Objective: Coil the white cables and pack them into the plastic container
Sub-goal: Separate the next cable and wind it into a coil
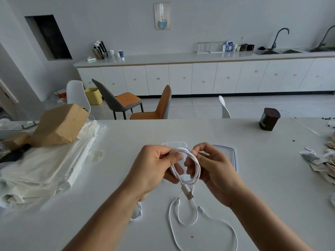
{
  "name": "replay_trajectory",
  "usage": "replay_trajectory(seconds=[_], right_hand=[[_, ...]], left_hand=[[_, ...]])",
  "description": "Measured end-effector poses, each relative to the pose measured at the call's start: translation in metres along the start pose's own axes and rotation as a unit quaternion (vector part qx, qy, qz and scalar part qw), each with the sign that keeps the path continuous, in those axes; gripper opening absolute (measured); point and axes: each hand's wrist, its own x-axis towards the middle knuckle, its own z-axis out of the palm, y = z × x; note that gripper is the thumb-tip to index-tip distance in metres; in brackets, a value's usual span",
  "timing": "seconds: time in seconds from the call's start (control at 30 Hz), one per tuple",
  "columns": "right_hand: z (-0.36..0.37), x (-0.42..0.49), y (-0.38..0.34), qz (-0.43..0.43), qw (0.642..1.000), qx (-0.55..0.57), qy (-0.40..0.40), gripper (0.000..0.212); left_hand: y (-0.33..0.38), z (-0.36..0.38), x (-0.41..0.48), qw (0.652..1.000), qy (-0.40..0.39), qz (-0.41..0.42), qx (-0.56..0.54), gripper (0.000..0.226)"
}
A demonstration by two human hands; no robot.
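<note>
While both hands hover above the white table (235, 178), a coiled cable (192, 165) hangs between them in several loops. The left hand (154, 169) pinches the coil's top between thumb and forefinger, its other fingers curled underneath. The right hand (213, 167) is closed on the coil's right side, thumb tip pressed near the top of the loops. A USB plug (188, 193) dangles from the bottom of the coil.

Just beyond the hands lies the clear container (174, 144), largely hidden by them, with its blue-edged lid (233, 156) flat beside it on the right. A loose cable (208, 220) sprawls uncoiled on the table near the person, below the hands. Another cable (137, 214) peeks out under the left forearm. A cardboard box (59, 124) rests on folded plastic at the left, and a dark jar (269, 119) stands far right.
</note>
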Motion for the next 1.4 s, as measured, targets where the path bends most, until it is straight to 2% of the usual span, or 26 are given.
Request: replay_trajectory(seconds=[0.07, 0.27, 0.47, 0.6, 0.83, 1.1, 1.17, 1.27, 1.33, 1.4], right_hand=[[0.003, -0.002, 0.009, 0.014, 1.0, 0.004, -0.015, 0.02], [0.0, -0.005, 0.026, 0.051, 0.998, 0.02, -0.042, 0.034], [-0.003, -0.01, 0.028, 0.069, 0.989, 0.107, -0.078, 0.013], [-0.003, -0.01, 0.028, 0.084, 0.984, 0.13, -0.088, 0.015], [-0.012, -0.01, 0.019, 0.111, 0.976, 0.131, -0.132, 0.008], [-0.017, -0.013, 0.023, 0.098, 0.973, 0.157, -0.14, 0.042], [-0.018, -0.015, 0.019, 0.081, 0.984, 0.088, -0.132, 0.038], [-0.021, -0.013, 0.014, 0.084, 0.988, 0.023, -0.124, 0.019], [-0.025, -0.011, 0.014, 0.1, 0.983, 0.058, -0.142, 0.017], [-0.028, -0.011, 0.017, 0.105, 0.973, 0.125, -0.164, 0.024]], left_hand=[[0.001, 0.001, 0.001, 1.0, 0.018, 0.005, 0.009, 0.018], [-0.004, 0.007, 0.001, 0.975, 0.073, 0.057, 0.202, 0.032], [-0.008, 0.012, -0.003, 0.959, 0.073, 0.073, 0.264, 0.038], [-0.008, 0.011, -0.002, 0.967, 0.063, 0.052, 0.239, 0.034], [-0.005, 0.008, -0.003, 0.991, 0.026, 0.009, 0.13, 0.02], [-0.003, 0.007, 0.0, 0.985, 0.042, 0.027, 0.167, 0.025], [-0.004, 0.007, 0.0, 0.985, 0.039, 0.024, 0.168, 0.027], [-0.005, 0.009, 0.0, 0.989, 0.021, 0.011, 0.146, 0.023], [-0.006, 0.012, 0.0, 0.993, 0.019, 0.008, 0.12, 0.022], [-0.008, 0.014, 0.002, 0.994, 0.027, 0.008, 0.108, 0.026]])
